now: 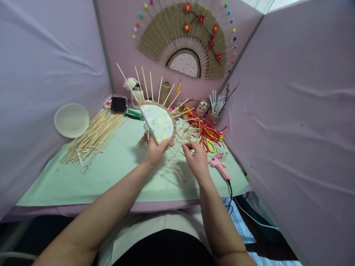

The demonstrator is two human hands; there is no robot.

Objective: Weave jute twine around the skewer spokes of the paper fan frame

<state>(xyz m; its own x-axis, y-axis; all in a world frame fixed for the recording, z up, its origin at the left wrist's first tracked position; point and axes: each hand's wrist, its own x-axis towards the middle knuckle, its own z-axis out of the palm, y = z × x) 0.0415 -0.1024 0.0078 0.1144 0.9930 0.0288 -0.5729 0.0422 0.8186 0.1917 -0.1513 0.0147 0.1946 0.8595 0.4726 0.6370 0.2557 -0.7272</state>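
1. Your black top (166, 249) is nearest, with your two forearms (122, 190) reaching out from either side of it over the green-covered desk (111, 183).
2. Your left hand (155, 150) is closed on the lower end of the floral half-round panel (159, 122), thumb across its front, holding it tilted above the middle of the desk.
3. Thin sticks (151, 87) fan out from the panel's curved brown rim.
4. Your right hand (197, 160) has thumb and fingertips drawn together beside the lower sticks; whether it grips one, you cannot tell from here.
5. Just to its right lies a pink glue gun (221, 169).
6. Far left, loose sticks (95, 135) lie heaped near a white plate (71, 120).
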